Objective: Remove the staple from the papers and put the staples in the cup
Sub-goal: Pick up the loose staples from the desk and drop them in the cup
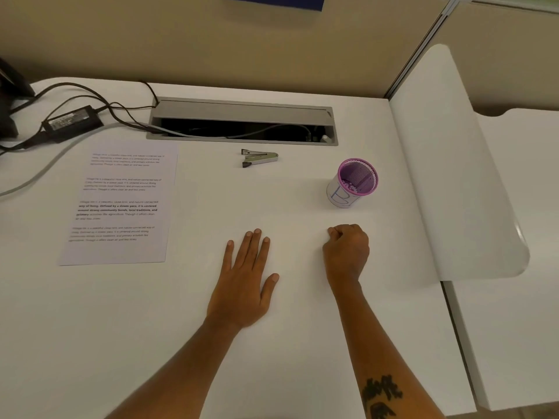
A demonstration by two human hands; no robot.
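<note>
**deskguy:** Papers (118, 204) lie far left on the desk (302, 328), long edge running away from the person, well apart from both hands. Left hand (245, 282) is nearer, flat, fingers spread, holding nothing.

**mara_k:** Right hand (346, 252) is a closed fist near the cup (352, 184); can't tell if it holds anything. Staple remover (258, 157) sits beyond, between them.

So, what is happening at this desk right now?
A person sits at a white desk and holds no tool. The left hand lies flat and open; the right hand rests as a closed fist. Whether it holds anything cannot be seen. The printed papers lie to the left, the metal staple remover further back, and the purple mesh cup just beyond the right hand.
</note>
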